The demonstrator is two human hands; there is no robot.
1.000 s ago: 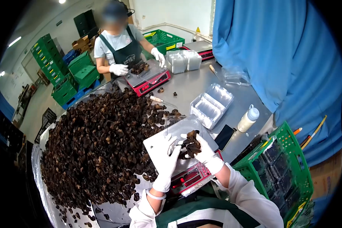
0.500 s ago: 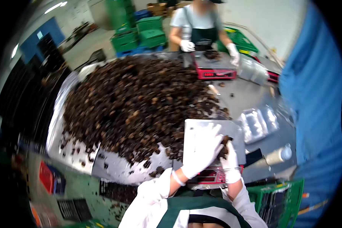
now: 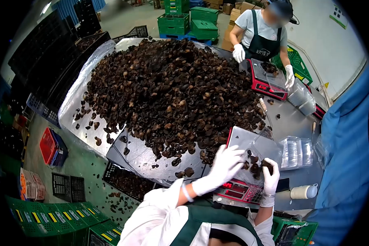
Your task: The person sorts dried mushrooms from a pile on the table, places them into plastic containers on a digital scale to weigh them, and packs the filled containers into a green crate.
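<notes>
My gloved left hand is above the near edge of the red scale, fingers apart and somewhat blurred, with nothing in it. My gloved right hand is at the right side of the scale's plate, its fingers closed round a dark mushroom piece. Several more dark pieces lie between the hands in a clear plastic box on the plate. A large heap of dark mushrooms spreads over the table left of the scale.
Across the table a co-worker stands behind a second red scale. To the right are clear boxes, a phone and a bottle. A handled tool lies beside the heap.
The view has swung left, bringing more of the heap and floor into sight. My left hand has moved away from the pieces, towards the scale's left side; my right hand remains at the pieces.
</notes>
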